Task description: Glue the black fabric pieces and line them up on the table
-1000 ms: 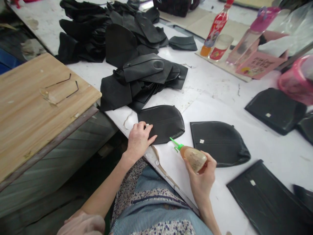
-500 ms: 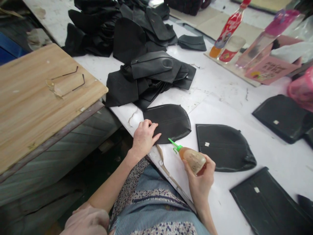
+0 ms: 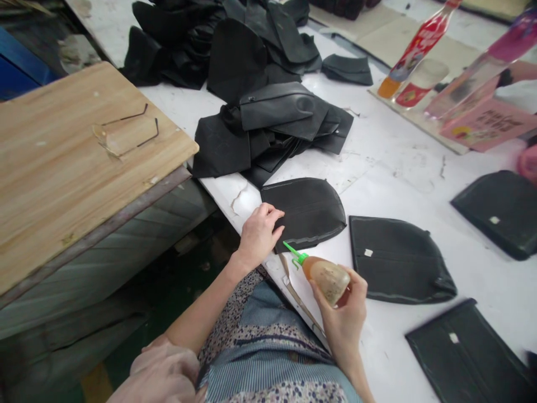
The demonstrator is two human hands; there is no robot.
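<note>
Glue bottle (image 3: 326, 275) is sitting low in the middle of the frame, with my right hand (image 3: 346, 319) wrapping its fingers around it, while my left hand (image 3: 258, 235) is pressing the black piece (image 3: 312, 210) flat, fingers nearly together, and I am thinking the green tip (image 3: 290, 249) needs slow, close aiming.

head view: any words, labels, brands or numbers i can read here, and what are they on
No text here can be quoted.
Lettering on the pink box: dark print, too blurred to read.
Label on the red bottle: white print, too blurred to read.
Red band on the clear cup: too blurred to read.
The white tag on a black piece: too small to tell.
The glue bottle in the right hand: no label shows.
</note>
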